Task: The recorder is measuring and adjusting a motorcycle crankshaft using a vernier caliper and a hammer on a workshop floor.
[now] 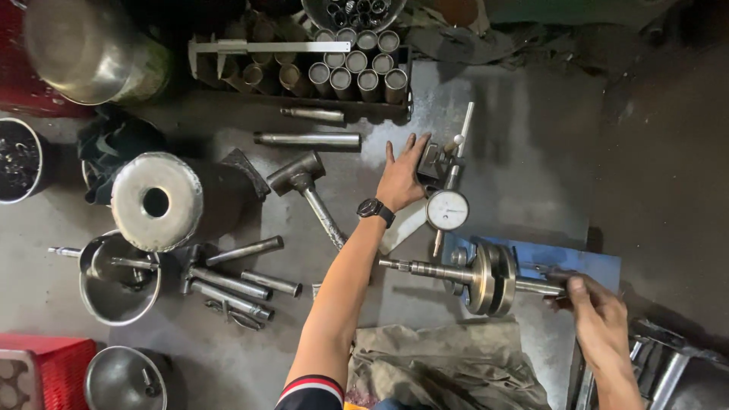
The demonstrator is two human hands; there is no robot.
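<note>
Left hand (400,181) flat, fingers (405,149) spread open, resting on gauge stand (434,161). Dial gauge (447,209) just beside wrist. Right hand (598,305) fingers closed round crankshaft (486,276) end (shaft lies across blue pad (585,260) on worktop (524,144)). Hammer (304,186) left of arm.

Left hand (401,176) flat on dial gauge stand (434,163), dial gauge (447,210) just beside. Right hand (600,311) grips crankshaft (486,277) shaft end. Hammer (304,186), steel tubes (357,72) further left.
</note>
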